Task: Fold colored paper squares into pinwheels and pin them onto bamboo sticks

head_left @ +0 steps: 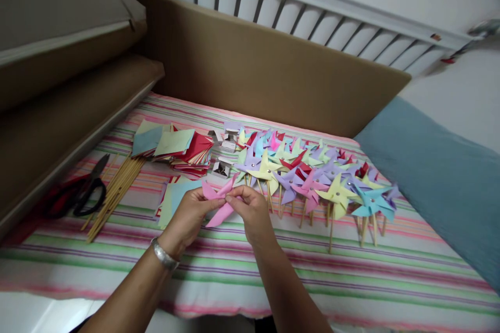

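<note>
Between my two hands is a pink paper pinwheel (222,214), its blades partly folded in and no stick showing on it. My left hand (193,210), with a silver bracelet at the wrist, pinches it from the left. From the right, the fingers of my right hand (250,209) close on it near the centre. Under and behind my left hand lie loose paper squares (172,203) in pale green and blue. Just to the right stand many finished pinwheels on sticks, among them a yellow pinwheel (338,195) and a blue pinwheel (374,202).
Black-handled scissors (84,192) and a bundle of wooden sticks (115,192) lie at left. Behind them are stacked coloured papers (175,143) and small open boxes (221,168). Cushions (78,78) rise at left; a brown board (253,62) backs the striped cloth (250,291).
</note>
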